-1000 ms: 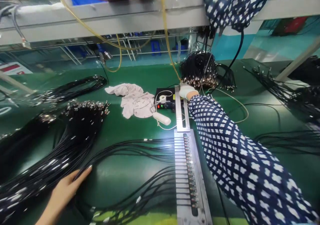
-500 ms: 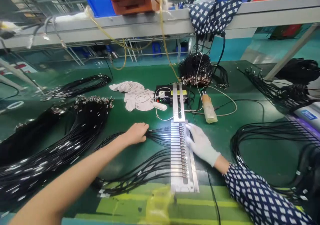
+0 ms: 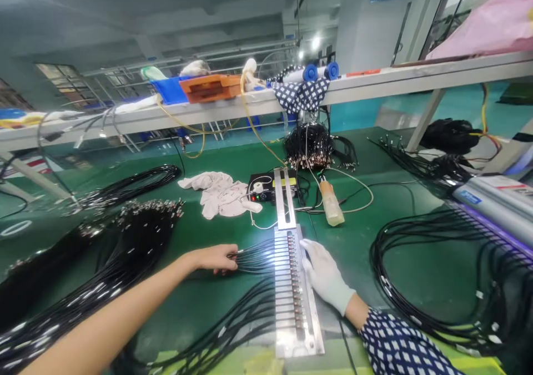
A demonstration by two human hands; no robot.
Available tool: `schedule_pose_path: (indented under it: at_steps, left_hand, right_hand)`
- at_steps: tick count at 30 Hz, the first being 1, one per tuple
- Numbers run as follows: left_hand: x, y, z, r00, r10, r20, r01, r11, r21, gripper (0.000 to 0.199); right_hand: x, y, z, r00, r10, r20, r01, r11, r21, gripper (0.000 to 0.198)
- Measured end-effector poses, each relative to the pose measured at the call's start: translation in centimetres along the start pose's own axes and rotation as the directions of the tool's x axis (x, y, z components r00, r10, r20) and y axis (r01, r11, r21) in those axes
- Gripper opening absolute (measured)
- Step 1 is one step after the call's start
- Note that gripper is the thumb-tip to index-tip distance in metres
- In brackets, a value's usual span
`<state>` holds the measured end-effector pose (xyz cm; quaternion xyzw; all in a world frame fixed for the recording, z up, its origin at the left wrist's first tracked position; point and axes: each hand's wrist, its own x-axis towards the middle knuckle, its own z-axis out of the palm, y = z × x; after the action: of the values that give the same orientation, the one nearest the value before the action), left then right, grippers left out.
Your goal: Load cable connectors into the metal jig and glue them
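Observation:
My bare left hand (image 3: 219, 257) is closed around a bundle of thin black cables (image 3: 254, 257), left of a long metal fixture (image 3: 284, 341). These cables fan out into the upper slots of the fixture, where a row of small metal connector ends (image 3: 295, 275) lies along it. More black cables (image 3: 237, 317) run from its lower slots toward the lower left. My right hand (image 3: 327, 272), in a white glove, lies along the fixture's right edge with fingers stretched out and nothing visibly held. A slotted metal bar (image 3: 290, 211) extends beyond the fixture's far end.
Thick bundles of black cables (image 3: 137, 247) lie at left. Behind the fixture are a black control box (image 3: 266, 193), a crumpled cloth (image 3: 220, 194) and a taped handle-like tool (image 3: 332, 203). Coiled cables (image 3: 381, 258) lie at right beside a silver device (image 3: 495, 200). A shelf (image 3: 366, 91) crosses above.
The head view has tilted upward, so more of the room shows. My left hand has turned slightly and moved a little nearer me, still gripping the cables. My right hand stays beside the fixture.

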<state>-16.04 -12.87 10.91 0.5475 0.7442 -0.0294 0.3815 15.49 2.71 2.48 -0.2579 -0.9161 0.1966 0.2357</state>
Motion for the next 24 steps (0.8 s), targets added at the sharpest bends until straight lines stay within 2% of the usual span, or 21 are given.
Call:
schedule_pose_path:
  at_steps: [4, 7, 10, 13, 16, 18, 21, 24]
  left_hand:
    - [0.3, 0.4, -1.0, 0.993, -0.007, 0.117, 0.02, 0.994, -0.111, 0.052]
    - [0.6, 0.6, -1.4, 0.993, 0.0, 0.116, 0.016, 0.99, -0.143, 0.062]
    - [0.2, 1.1, -1.8, 0.999, 0.012, 0.042, -0.006, 0.989, -0.15, 0.065]
    - [-0.9, 2.4, -2.7, 0.994, 0.048, -0.094, -0.061, 0.989, -0.137, 0.066]
    - [-1.6, 3.7, -3.5, 0.965, 0.11, -0.24, -0.145, 0.98, -0.134, 0.065]
    - [-1.5, 3.9, -3.3, 0.947, 0.136, -0.292, -0.178, 0.976, -0.122, 0.064]
    - [-0.9, 2.2, -1.7, 0.953, 0.109, -0.281, -0.131, 0.989, -0.062, 0.065]
    - [-0.7, -1.2, 0.2, 0.962, 0.027, -0.272, -0.018, 0.999, 0.033, 0.063]
  right_hand:
    - [0.0, 0.1, -0.1, 1.0, -0.013, -0.004, 0.013, 1.0, -0.015, 0.044]
    - [0.0, 0.3, 0.1, 1.0, -0.019, -0.006, 0.019, 1.0, -0.014, 0.043]
    - [0.0, 0.5, 0.3, 1.0, -0.022, -0.001, 0.022, 1.0, -0.009, 0.045]
    - [-0.1, 0.6, 0.5, 1.0, -0.018, 0.012, 0.018, 1.0, -0.004, 0.046]
    - [-0.2, 0.5, 0.3, 1.0, -0.009, 0.029, 0.009, 1.0, -0.004, 0.047]
    - [-0.2, 0.4, 0.1, 0.999, -0.004, 0.037, 0.004, 1.0, -0.006, 0.048]
    - [-0.2, 0.3, 0.0, 0.999, 0.009, 0.038, -0.009, 1.0, -0.016, 0.049]
    - [-0.2, 0.2, 0.1, 0.999, 0.02, 0.031, -0.019, 1.0, -0.023, 0.05]
